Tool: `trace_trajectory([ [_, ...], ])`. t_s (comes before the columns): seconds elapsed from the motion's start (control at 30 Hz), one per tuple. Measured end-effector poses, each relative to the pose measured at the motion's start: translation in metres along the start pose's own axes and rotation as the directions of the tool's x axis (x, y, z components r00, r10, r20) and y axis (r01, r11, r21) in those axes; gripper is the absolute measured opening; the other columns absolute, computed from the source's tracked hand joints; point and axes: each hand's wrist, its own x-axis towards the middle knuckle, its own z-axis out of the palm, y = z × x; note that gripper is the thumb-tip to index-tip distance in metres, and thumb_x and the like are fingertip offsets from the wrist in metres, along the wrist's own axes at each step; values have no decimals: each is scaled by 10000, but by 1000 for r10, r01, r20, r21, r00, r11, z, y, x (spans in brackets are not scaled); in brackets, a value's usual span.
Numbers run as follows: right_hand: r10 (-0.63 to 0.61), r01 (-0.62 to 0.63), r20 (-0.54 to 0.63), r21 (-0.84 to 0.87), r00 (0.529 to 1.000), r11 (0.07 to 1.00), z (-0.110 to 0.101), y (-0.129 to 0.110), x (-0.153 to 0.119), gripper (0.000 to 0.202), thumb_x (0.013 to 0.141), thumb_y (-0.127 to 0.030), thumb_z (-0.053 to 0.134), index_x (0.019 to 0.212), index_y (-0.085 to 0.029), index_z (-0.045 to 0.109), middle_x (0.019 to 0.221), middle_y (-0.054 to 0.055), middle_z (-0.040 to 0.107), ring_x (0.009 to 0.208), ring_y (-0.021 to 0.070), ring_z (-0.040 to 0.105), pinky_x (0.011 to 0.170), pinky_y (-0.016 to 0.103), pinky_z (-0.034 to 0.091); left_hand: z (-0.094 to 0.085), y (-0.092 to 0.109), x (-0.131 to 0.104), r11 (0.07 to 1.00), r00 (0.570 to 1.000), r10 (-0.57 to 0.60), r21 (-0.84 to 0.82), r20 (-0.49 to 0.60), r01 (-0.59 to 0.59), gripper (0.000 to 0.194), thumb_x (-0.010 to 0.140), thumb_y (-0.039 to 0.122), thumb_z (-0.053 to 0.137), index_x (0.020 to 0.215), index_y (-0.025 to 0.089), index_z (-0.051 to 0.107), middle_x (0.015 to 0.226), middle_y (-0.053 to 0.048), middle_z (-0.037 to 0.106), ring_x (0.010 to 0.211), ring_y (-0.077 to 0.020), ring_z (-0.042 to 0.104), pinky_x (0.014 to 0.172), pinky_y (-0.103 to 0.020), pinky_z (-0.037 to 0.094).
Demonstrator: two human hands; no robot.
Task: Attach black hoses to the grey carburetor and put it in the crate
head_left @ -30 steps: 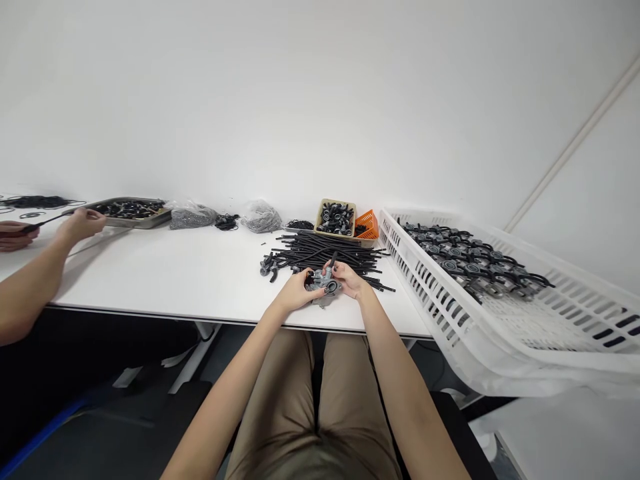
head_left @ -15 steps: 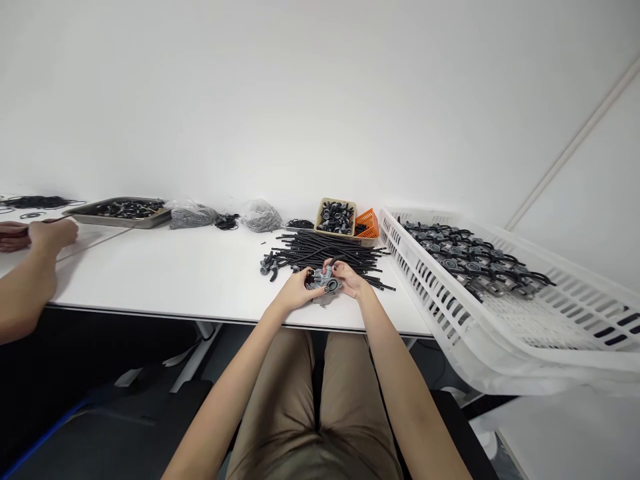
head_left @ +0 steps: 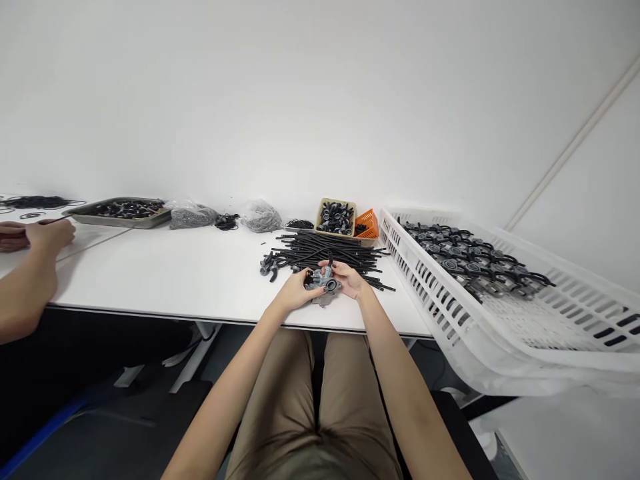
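A small grey metal part with a round opening is held near the front edge of the white table. My left hand grips its left side and my right hand grips its right side, fingers on top. A short black tube sticks up from the part between my fingers. Just behind my hands lies a pile of black tubes.
A white slotted crate with several finished grey parts sits at the right. A beige bin, an orange basket, bags and a metal tray line the back. A co-worker's hands work at the far left.
The co-worker's hand pulled back left from the metal tray. The black tube at my fingers went from sticking up to lower against the grey part; my hands stayed in place.
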Motion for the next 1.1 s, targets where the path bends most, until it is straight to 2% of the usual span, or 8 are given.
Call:
trace_trajectory([
  [0.17, -15, 15, -19, -6, 1000, 1000, 0, 1, 0, 417, 572, -316, 929, 878, -180, 680, 761, -10, 698, 635, 115, 627, 574, 194, 505, 0, 1, 0, 1000, 1000, 2, 7, 4, -2, 397, 751, 456, 698, 1012, 158, 666, 963, -74, 730, 850, -251, 654, 756, -333, 496],
  [0.33, 6, -6, -19, -15, 1000, 1000, -1, 1, 1, 385, 646, -358, 885, 924, -171, 696, 755, 11, 705, 664, 138, 654, 604, 220, 525, 0, 0, 0, 1000, 1000, -6, 6, -1, 6, 401, 745, 466, 703, 1002, 160, 663, 944, -71, 732, 834, -252, 658, 735, -325, 498],
  [0.5, -16, 15, -31, -29, 999, 999, -1, 2, 2, 422, 575, -357, 931, 878, -173, 701, 771, 3, 708, 651, 124, 639, 604, 207, 518, 0, -1, 1, 1000, 1000, -17, 17, -6, 17, 406, 758, 475, 691, 997, 148, 668, 929, -76, 732, 810, -244, 649, 731, -330, 493],
  [0.83, -17, 16, -16, -50, 1000, 999, -1, 1, 1, 402, 631, -392, 905, 891, -160, 705, 754, 6, 689, 673, 124, 627, 593, 206, 485, 0, -4, 1, 1000, 1000, -21, 17, 9, 20, 438, 747, 472, 701, 1022, 134, 657, 950, -90, 726, 818, -250, 649, 706, -324, 487],
  [1.0, -57, 55, -62, -46, 996, 997, -1, 6, 5, 456, 556, -397, 939, 848, -176, 668, 772, -11, 683, 667, 116, 611, 609, 204, 494, 1, -4, 2, 1000, 1000, -22, 15, -3, 22, 426, 762, 478, 686, 1015, 136, 662, 974, -96, 728, 839, -257, 652, 733, -338, 492],
  [1.1, -65, 63, -78, -36, 995, 997, -2, 7, 4, 421, 575, -376, 930, 840, -192, 660, 773, -17, 682, 681, 120, 617, 628, 206, 502, 1, -2, 1, 1000, 1000, -21, 15, -7, 21, 429, 760, 477, 688, 1028, 143, 663, 981, -93, 730, 854, -259, 655, 743, -339, 496],
])
